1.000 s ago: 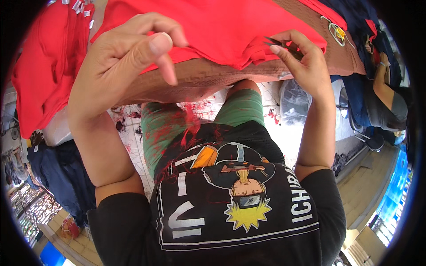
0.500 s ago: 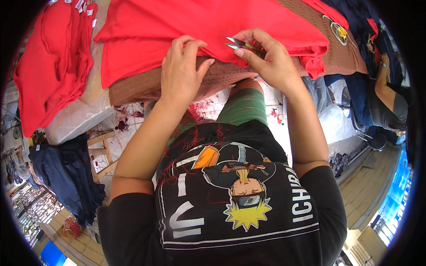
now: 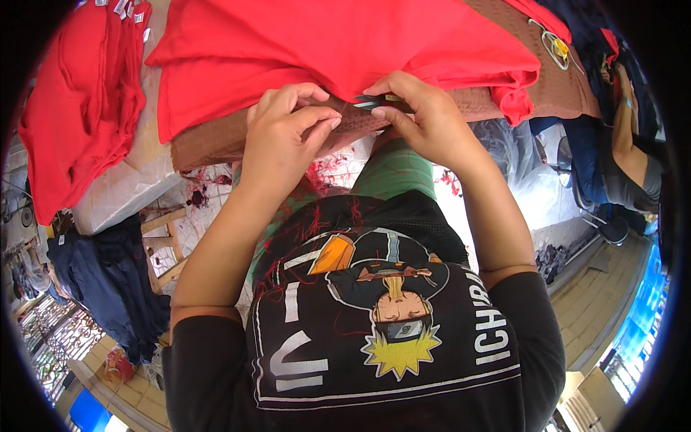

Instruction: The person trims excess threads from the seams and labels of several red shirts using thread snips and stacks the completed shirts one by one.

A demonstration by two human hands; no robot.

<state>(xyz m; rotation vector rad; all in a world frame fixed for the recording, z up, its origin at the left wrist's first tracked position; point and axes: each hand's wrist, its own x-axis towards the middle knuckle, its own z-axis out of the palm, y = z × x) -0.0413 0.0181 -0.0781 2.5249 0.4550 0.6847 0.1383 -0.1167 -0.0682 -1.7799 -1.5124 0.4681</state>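
Note:
My right hand (image 3: 432, 119) is closed around a small pair of thread snips (image 3: 372, 102), their pointed blades aimed left at the garment's lower edge. Draped over a brown-covered work surface lies a red garment (image 3: 302, 43), its near edge hanging toward me. My left hand (image 3: 281, 129) is just left of the blade tips, thumb and a finger brought together in a pinch. What they hold, perhaps a thin thread, is too fine to make out.
More red garments (image 3: 83, 108) are piled at the left, with dark blue cloth (image 3: 108, 281) below. The brown cover (image 3: 216, 144) shows along the near edge. A white cord (image 3: 554, 47) lies at the far right, near another person's arm (image 3: 628, 137). Red thread scraps litter my black shirt (image 3: 309, 223).
Both hands have come down toward me, and the left fingers have gone from loosely curled to a pinch. The snips' blades have moved to the garment's edge; the garment has shifted slightly.

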